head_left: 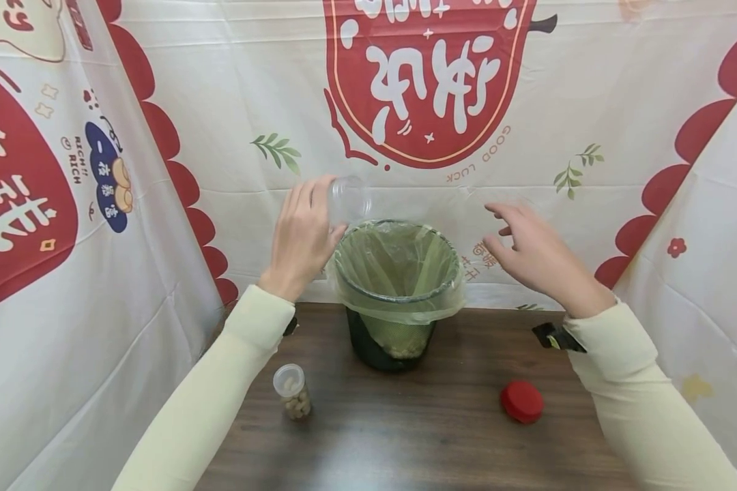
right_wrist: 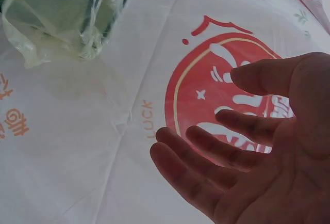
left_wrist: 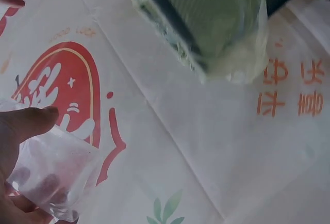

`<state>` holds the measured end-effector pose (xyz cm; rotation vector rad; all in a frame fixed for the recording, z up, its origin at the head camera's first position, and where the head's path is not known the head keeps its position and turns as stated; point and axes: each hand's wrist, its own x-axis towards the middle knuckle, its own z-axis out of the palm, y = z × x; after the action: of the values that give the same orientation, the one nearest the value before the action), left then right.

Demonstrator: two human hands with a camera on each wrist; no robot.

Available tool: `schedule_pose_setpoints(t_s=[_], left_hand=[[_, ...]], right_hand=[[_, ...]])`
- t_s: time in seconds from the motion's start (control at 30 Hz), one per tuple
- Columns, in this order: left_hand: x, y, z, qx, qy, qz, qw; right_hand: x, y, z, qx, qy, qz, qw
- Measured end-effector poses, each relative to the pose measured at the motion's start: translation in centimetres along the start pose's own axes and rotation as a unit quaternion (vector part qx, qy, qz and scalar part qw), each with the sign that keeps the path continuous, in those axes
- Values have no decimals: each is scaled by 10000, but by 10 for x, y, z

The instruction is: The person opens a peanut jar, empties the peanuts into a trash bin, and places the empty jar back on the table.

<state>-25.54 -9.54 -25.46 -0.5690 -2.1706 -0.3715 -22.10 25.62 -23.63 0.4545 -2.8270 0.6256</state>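
Left hand (head_left: 304,228): at the bin's ten o'clock, thumb and fingers curled round the clear jar.
Clear jar (head_left: 351,199): at eleven o'clock, in the left hand, near the rim.
Right hand (head_left: 531,252): between two and three o'clock, fingers loosely spread, holding nothing.
Bin (head_left: 389,360): upright on the table (head_left: 430,436), bag (head_left: 405,312) folded over its rim.
Small jar (head_left: 296,401): eight o'clock, upright, pale pieces inside.
Lid (head_left: 522,401): red, four o'clock.

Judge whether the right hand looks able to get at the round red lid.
Probably yes: the bare right hand holds nothing, and no object appears between it and the round red lid on the brown wood-grain table.
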Motion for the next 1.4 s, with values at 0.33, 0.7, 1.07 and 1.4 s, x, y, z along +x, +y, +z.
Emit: schedule_pose_setpoints(t_s=[0.33, 0.7, 1.07, 1.4], left_hand=[[-51, 4, 4, -933, 352, -1014, 9898], [-110, 7, 11, -1675, 107, -2231, 9602], [-166, 11, 41, -1876, -212, -2868, 9392], [-196, -8, 45, -1790, -96, -3507, 9192]], right_hand=[[-49, 35, 17, -84, 71, 62, 9999], [-106, 94, 69, -120, -145, 626, 9979], [-144, 131, 129, 21, -693, 1015, 9924], [-164, 143, 154, 125, -958, 1206, 9880]])
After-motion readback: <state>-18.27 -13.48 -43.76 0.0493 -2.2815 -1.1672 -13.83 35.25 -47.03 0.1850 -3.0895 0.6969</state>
